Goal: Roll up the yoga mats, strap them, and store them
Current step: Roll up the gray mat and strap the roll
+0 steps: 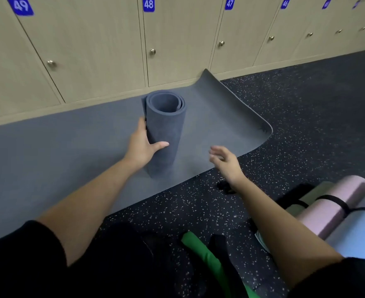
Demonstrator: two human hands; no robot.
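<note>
Yoga mat roll (166, 130), grey, is lying on the flat grey mat (69, 147) spread over the speckled floor (306, 104) along the foot of the lockers, its open spiral end pointing toward them. From the head view, the left hand (142, 145) is gripping the roll on its left side, thumb lying across the front and fingers wrapping round behind. The right hand (224, 160) is hovering just above the near edge of the flat mat, fingers spread and holding nothing; it is blurred. Whether the roll is the wound-up part of the flat mat or a separate one is hard to tell here.

The roll is looking loose, with a wide hollow at its core. To do this step well, the right hand is probably needing to come onto the other side of the roll, so both are pressing evenly and keeping the edges in line while winding tighter. A loose black strap (224, 187) is lying on the floor just beside the right wrist, in easy reach for binding.

Lockers (177, 50) numbered 49, 48, 47 and 46 are standing with every door closed, so what they are holding is not showing. At the lower right, finished rolls are lying side by side on the floor: a pink roll (332, 207) with a black band (336, 201) wrapping it, a pale green roll (302, 203) behind it and a pale blue roll (360, 233) in front.
</note>
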